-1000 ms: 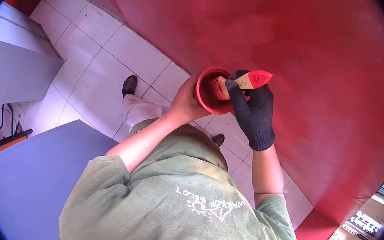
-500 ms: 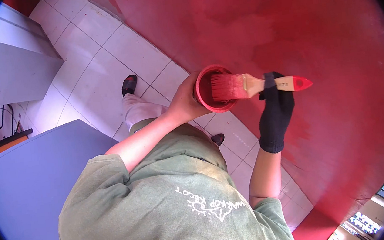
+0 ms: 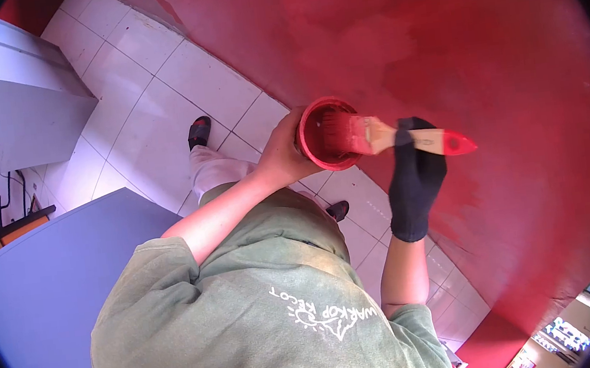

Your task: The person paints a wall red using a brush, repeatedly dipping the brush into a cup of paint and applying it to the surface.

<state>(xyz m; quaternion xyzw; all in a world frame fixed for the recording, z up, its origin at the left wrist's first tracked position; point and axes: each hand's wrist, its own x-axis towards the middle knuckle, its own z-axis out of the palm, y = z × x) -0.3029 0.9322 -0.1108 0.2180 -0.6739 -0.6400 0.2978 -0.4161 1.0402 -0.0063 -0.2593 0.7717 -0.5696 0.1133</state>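
Observation:
My bare left hand (image 3: 283, 153) is wrapped round a red paint cup (image 3: 308, 155), its open mouth facing up toward me. In my right hand (image 3: 417, 182), covered by a black knitted glove, is a wide paintbrush (image 3: 380, 134) with a pale wooden handle and a red tip. The fingers close round the middle of the handle. Red paint coats the bristles, which reach over the rim into the cup. How much paint the cup holds is hidden by the brush.
A red wall (image 3: 496, 41) with uneven, patchy colour rises in front and to the right. White floor tiles (image 3: 152, 120) lie below my feet in dark sandals (image 3: 199, 131). A blue-grey panel (image 3: 68, 280) stands at the left, with a grey cabinet (image 3: 22, 119) beyond it.
The brush has tilted, its handle end dropping lower in view and its bristles angling further into the cup. My right hand has shifted slightly left. My left hand and the cup stay nearly still.

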